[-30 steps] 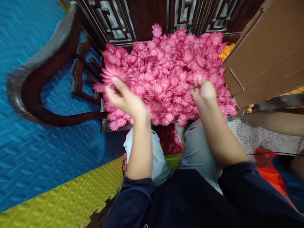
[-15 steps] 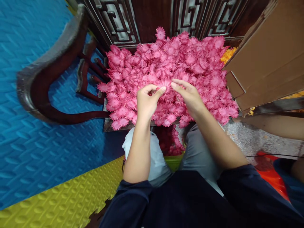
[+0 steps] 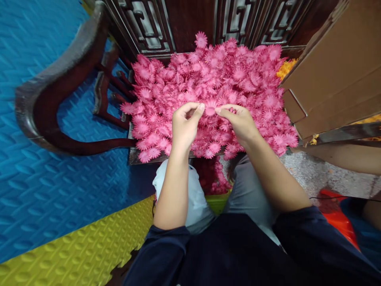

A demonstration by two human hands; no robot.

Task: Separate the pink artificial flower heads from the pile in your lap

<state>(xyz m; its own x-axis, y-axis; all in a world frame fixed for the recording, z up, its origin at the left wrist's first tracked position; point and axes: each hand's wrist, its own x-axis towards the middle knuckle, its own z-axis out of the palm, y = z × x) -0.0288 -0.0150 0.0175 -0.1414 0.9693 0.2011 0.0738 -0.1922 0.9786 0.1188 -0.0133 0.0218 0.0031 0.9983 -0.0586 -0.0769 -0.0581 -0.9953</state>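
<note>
Between my two hands is a pink artificial flower (image 3: 211,110), held flat just above a heap of the same flowers (image 3: 244,75). My left hand (image 3: 187,121) is closed, its thumb and forefinger pinched at the flower's left edge. From the other side, my right hand (image 3: 240,122) pinches the right edge with thumb and fingertips. A bit of darker pink shows between the right fingers, too small to name. The heap covers the seat of a dark wooden chair (image 3: 80,147), whose curved arm reaches out to the left.
On the right stands a brown cardboard box (image 3: 330,67), with yellow flowers (image 3: 286,69) behind its edge. A carved wooden panel (image 3: 190,24) closes off the back. Below, a green container (image 3: 217,203) sits between my knees. Another person's limb (image 3: 342,158) shows at right.
My right fingers have closed in from a looser, more open pose onto the flower's right edge. The flower has shifted slightly to the right, and my left hand still pinches it.
</note>
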